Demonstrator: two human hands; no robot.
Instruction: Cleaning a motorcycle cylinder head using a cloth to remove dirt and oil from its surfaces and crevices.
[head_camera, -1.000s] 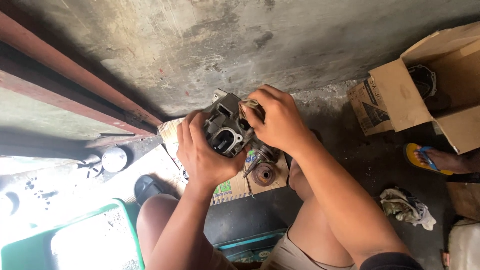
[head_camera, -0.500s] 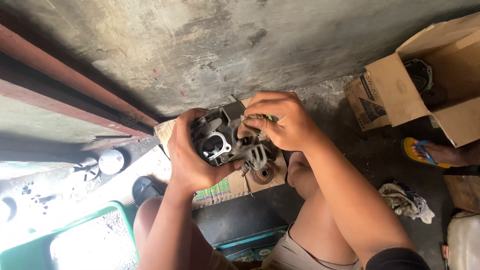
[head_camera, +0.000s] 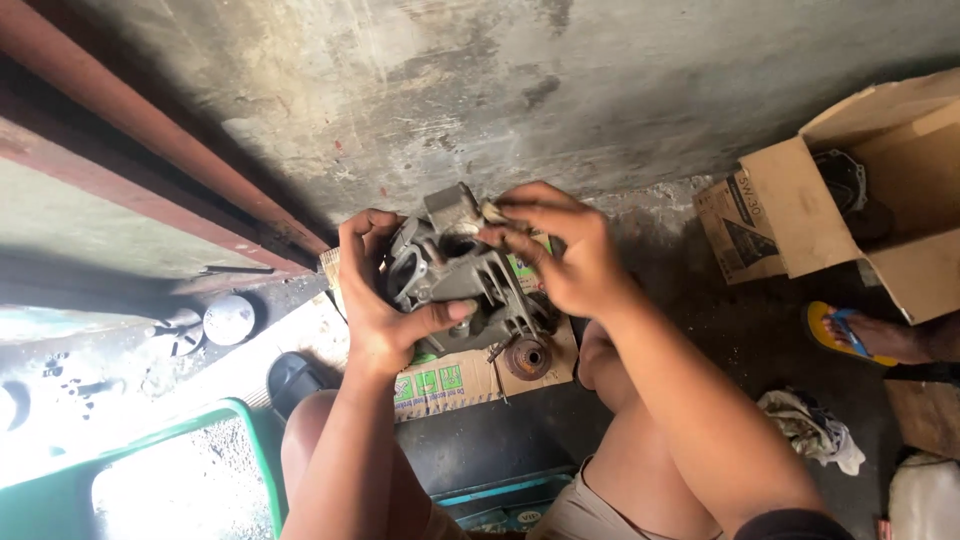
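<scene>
I hold a grimy grey metal engine part (head_camera: 462, 275), finned and with round openings, up in front of me above the floor. My left hand (head_camera: 375, 300) grips its left side, thumb across the lower face. My right hand (head_camera: 560, 250) rests on its top right, fingertips pinching a small pale piece against the upper edge. Below the part a round rusty-brown metal piece (head_camera: 527, 357) lies on a flattened cardboard sheet (head_camera: 440, 385) with green print.
A concrete wall fills the top. An open cardboard box (head_camera: 870, 210) stands at the right, with another person's foot in a yellow sandal (head_camera: 860, 335) below it. A rag (head_camera: 812, 430) lies at lower right. A green-rimmed tub (head_camera: 215, 440) and a round metal piston (head_camera: 229, 320) sit left.
I have turned the engine part in my hands, so a different face shows. My right fingers moved up to its top edge. The view shifted slightly.
</scene>
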